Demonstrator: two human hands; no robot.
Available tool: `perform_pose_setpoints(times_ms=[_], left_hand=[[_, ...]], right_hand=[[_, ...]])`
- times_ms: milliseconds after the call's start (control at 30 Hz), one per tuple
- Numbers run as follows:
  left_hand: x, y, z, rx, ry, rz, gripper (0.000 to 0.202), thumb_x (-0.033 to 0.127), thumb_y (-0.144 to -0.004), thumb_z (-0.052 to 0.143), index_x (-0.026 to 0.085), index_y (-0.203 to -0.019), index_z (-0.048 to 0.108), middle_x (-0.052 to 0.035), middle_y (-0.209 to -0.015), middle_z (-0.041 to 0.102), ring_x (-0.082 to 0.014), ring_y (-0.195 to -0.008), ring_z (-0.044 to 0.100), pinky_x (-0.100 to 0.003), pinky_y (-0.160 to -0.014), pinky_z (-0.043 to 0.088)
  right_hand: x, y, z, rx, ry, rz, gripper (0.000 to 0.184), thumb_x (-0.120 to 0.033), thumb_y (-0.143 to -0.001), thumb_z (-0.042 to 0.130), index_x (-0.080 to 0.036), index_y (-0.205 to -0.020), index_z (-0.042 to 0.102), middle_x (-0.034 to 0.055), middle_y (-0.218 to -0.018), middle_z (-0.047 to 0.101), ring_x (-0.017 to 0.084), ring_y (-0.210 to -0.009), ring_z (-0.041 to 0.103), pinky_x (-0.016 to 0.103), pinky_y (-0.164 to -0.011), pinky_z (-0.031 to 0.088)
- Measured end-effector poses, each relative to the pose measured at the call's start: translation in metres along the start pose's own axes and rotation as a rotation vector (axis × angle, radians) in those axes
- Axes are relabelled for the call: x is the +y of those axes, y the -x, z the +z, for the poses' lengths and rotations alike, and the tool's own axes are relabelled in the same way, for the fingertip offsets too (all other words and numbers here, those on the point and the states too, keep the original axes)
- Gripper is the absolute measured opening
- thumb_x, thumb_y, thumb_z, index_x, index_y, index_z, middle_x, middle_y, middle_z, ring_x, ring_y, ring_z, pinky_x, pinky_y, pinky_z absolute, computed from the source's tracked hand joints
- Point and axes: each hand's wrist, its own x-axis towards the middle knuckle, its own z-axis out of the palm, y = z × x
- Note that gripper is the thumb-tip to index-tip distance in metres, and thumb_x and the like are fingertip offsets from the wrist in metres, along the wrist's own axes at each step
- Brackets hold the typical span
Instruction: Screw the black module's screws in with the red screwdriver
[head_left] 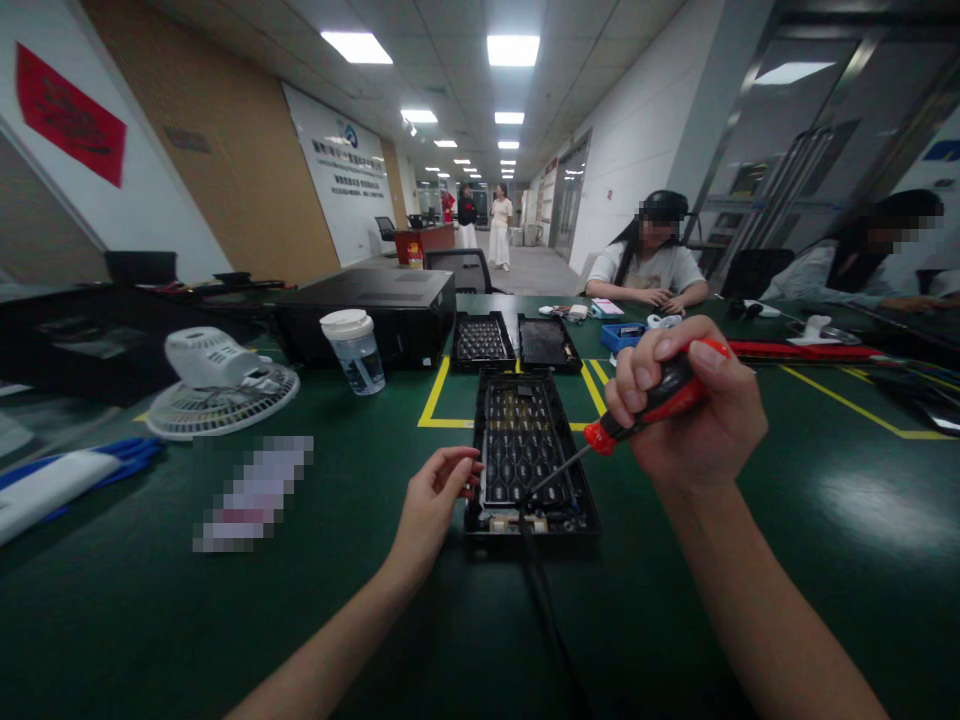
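An open black plastic housing (536,450) lies in front of me, with a honeycomb-patterned black panel (519,448) inside it. My right hand (697,405) is wrapped round the red-and-black handle of a screwdriver (664,395). Its thin shaft slants down to the left, with the tip at the panel's lower edge; whether it sits in a screw I cannot make out. My left hand (439,490) has curled fingers and thumb against the housing's left wall. A black cable (547,600) runs from the housing's near end towards me.
Two similar black trays (481,340) (550,342) stand behind the housing. To the left are a lidded clear cup (352,350), a white fan (225,380) and a large black box (367,310). A blue bin (621,337) is at the right. Two people sit across the table.
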Motion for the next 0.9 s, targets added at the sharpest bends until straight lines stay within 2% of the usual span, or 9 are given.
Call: perform_pose_setpoints(times_ms=[200,367,567,700,900], left_hand=[[0.0,-0.008,-0.01,0.029,-0.354,0.097,0.026,0.034,-0.074,0.05,0.019,-0.094,0.056,-0.0041,-0.09,0.062,-0.0173,-0.081,0.058,-0.027,-0.067,0.045],[-0.007,-0.007,-0.011,-0.035,-0.625,0.177,0.029,0.03,-0.077,0.044,0.02,-0.102,0.053,-0.0054,-0.099,0.058,-0.0178,-0.085,0.056,-0.031,-0.073,0.045],[-0.02,-0.009,-0.013,-0.093,-0.914,0.208,0.037,0.03,-0.081,0.039,0.018,-0.115,0.045,-0.0102,-0.11,0.055,-0.0218,-0.101,0.052,-0.036,-0.087,0.039],[-0.025,-0.009,-0.013,-0.112,-1.003,0.173,0.04,0.03,-0.082,0.037,0.017,-0.12,0.042,-0.0117,-0.11,0.056,-0.0219,-0.101,0.052,-0.035,-0.088,0.038],[-0.028,-0.009,-0.013,-0.139,-1.026,0.16,0.039,0.029,-0.083,0.035,0.017,-0.119,0.044,-0.0119,-0.104,0.06,-0.022,-0.096,0.054,-0.033,-0.084,0.039]], right_hand=[[0.014,-0.001,-0.002,-0.049,-0.004,0.107,0.012,-0.028,-0.074,0.043,-0.018,-0.068,0.046,-0.0017,-0.056,0.043,0.01,-0.045,0.044,0.02,-0.035,0.036],[0.029,-0.002,-0.004,-0.087,-0.041,0.173,0.014,-0.028,-0.073,0.037,-0.017,-0.073,0.046,-0.0006,-0.058,0.046,0.011,-0.047,0.047,0.021,-0.036,0.037],[0.051,-0.005,-0.003,-0.131,-0.031,0.182,0.013,-0.024,-0.076,0.037,-0.017,-0.075,0.047,-0.0002,-0.06,0.05,0.01,-0.046,0.048,0.021,-0.036,0.038],[0.068,-0.005,0.003,-0.163,-0.025,0.235,0.012,-0.026,-0.077,0.039,-0.017,-0.076,0.047,-0.0013,-0.059,0.049,0.009,-0.044,0.047,0.019,-0.036,0.038],[0.091,0.002,0.013,-0.229,-0.024,0.275,0.011,-0.026,-0.077,0.043,-0.016,-0.078,0.049,-0.0016,-0.06,0.051,0.007,-0.043,0.045,0.017,-0.035,0.038]])
